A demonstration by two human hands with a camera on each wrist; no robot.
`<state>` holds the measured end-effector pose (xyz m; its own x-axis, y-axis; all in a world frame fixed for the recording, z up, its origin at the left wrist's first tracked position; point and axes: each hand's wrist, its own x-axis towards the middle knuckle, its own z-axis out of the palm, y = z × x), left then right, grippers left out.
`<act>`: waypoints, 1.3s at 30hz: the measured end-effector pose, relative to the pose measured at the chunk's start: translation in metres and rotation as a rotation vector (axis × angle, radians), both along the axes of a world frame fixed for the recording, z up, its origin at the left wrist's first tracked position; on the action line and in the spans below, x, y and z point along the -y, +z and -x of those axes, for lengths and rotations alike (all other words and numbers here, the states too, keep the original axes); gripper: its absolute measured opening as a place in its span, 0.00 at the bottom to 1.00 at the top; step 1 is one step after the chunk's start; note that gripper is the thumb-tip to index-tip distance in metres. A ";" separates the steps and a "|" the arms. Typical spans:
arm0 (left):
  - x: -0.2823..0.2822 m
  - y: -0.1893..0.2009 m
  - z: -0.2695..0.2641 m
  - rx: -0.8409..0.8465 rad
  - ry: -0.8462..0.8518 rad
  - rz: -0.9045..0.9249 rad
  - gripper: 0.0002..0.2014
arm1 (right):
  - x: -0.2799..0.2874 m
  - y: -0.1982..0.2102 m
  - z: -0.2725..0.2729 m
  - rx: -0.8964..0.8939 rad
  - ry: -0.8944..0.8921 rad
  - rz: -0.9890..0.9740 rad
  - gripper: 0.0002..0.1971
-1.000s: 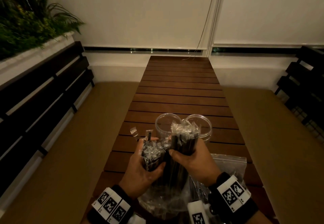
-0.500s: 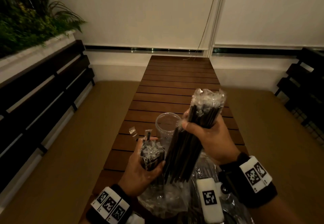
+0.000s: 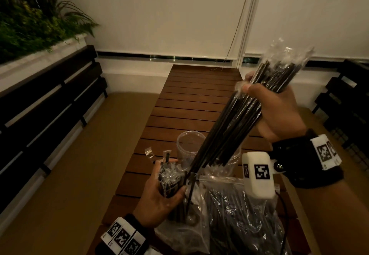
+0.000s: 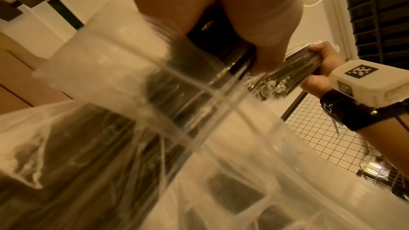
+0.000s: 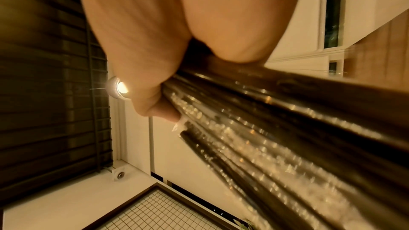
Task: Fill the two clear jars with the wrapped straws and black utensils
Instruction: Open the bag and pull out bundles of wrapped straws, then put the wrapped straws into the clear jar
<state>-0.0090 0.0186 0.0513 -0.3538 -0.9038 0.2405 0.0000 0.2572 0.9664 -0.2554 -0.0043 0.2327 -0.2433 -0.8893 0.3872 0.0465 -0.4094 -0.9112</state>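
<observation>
My right hand (image 3: 259, 93) grips a long bundle of wrapped black straws (image 3: 235, 119), held high and tilted, lower ends hanging over the jars. The right wrist view shows the same straw bundle (image 5: 265, 120) running out from my curled fingers (image 5: 155, 106). My left hand (image 3: 169, 179) holds a shorter bunch of wrapped straws (image 3: 168, 177) standing in the mouth of a clear bag (image 3: 189, 232). One clear jar (image 3: 187, 145) stands empty and upright just beyond my left hand. The second jar (image 3: 233, 157) is mostly hidden behind the raised straws.
A second clear bag (image 3: 239, 220) of dark wrapped items lies on the near end of the slatted wooden table (image 3: 199, 99). Cushioned benches flank the table, with dark slatted backs. A planter (image 3: 36, 31) sits at the upper left.
My right hand has lifted its straw bundle up and to the right, clear of the bag. The left hand has stayed in place with its bunch.
</observation>
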 end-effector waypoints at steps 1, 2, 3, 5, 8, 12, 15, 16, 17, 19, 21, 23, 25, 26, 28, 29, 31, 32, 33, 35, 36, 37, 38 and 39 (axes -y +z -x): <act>0.000 0.000 0.000 0.000 0.006 0.010 0.28 | 0.003 0.004 0.002 -0.001 -0.007 0.015 0.08; -0.001 0.000 0.000 -0.003 0.010 0.017 0.27 | 0.005 0.008 0.003 -0.006 -0.013 0.032 0.06; -0.001 0.000 0.000 -0.008 0.012 0.017 0.27 | 0.008 0.011 0.004 -0.010 -0.022 0.054 0.05; -0.001 0.001 0.000 -0.006 0.012 0.018 0.27 | 0.012 0.017 0.006 0.004 -0.034 0.092 0.05; -0.001 0.001 0.000 0.025 0.006 0.027 0.27 | 0.023 0.023 0.006 0.012 -0.096 0.144 0.06; -0.002 0.002 0.000 0.038 0.007 0.037 0.27 | 0.041 0.022 -0.002 -0.015 -0.208 0.155 0.08; -0.002 0.002 0.000 0.025 0.009 0.033 0.28 | 0.049 0.017 -0.011 -0.145 -0.246 0.129 0.09; -0.002 0.002 0.000 0.022 0.009 0.034 0.28 | 0.051 0.014 -0.013 -0.191 -0.250 0.121 0.10; -0.002 0.002 0.000 0.021 0.010 0.032 0.28 | 0.054 0.011 -0.015 -0.229 -0.259 0.109 0.09; -0.001 0.002 0.000 0.016 0.010 0.021 0.27 | 0.060 0.005 -0.017 -0.281 -0.278 0.077 0.05; 0.000 0.001 0.001 0.023 0.006 0.018 0.27 | 0.068 -0.002 -0.022 -0.307 -0.283 0.031 0.08; 0.000 0.001 0.001 0.027 0.000 0.022 0.27 | 0.075 -0.010 -0.028 -0.309 -0.269 -0.006 0.10; 0.000 0.000 0.002 0.020 -0.001 0.006 0.27 | 0.080 -0.018 -0.035 -0.312 -0.247 -0.028 0.10; 0.000 0.000 0.002 0.010 -0.004 -0.013 0.27 | 0.083 -0.022 -0.038 -0.306 -0.239 -0.042 0.10; 0.000 0.000 0.002 -0.001 -0.013 -0.033 0.27 | 0.088 -0.029 -0.041 -0.286 -0.225 -0.067 0.11; 0.000 0.000 0.002 0.002 -0.007 -0.029 0.27 | 0.091 -0.033 -0.042 -0.280 -0.227 -0.077 0.11; 0.000 0.000 0.002 0.011 0.007 -0.025 0.28 | 0.095 -0.040 -0.042 -0.276 -0.232 -0.101 0.10; 0.000 0.000 0.002 0.012 0.009 -0.029 0.29 | 0.097 -0.043 -0.042 -0.268 -0.227 -0.111 0.10; 0.000 0.000 0.002 0.016 0.006 -0.033 0.29 | 0.099 -0.047 -0.042 -0.257 -0.220 -0.119 0.09; -0.001 0.002 0.002 0.037 -0.006 -0.041 0.29 | 0.102 -0.056 -0.041 -0.237 -0.212 -0.124 0.08; -0.001 0.003 0.002 0.045 -0.011 -0.039 0.29 | 0.103 -0.060 -0.041 -0.227 -0.207 -0.122 0.08; -0.002 0.004 0.002 0.050 -0.015 -0.039 0.28 | 0.104 -0.064 -0.041 -0.219 -0.202 -0.122 0.09; -0.002 0.006 0.002 0.049 -0.019 -0.043 0.28 | 0.105 -0.068 -0.040 -0.206 -0.197 -0.123 0.09; -0.002 0.006 0.003 0.043 -0.023 -0.049 0.29 | 0.106 -0.072 -0.040 -0.190 -0.195 -0.130 0.10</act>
<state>-0.0116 0.0210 0.0575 -0.3834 -0.9059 0.1799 -0.0370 0.2097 0.9771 -0.2152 -0.1102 0.1604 -0.3486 -0.8780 0.3281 -0.1975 -0.2733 -0.9414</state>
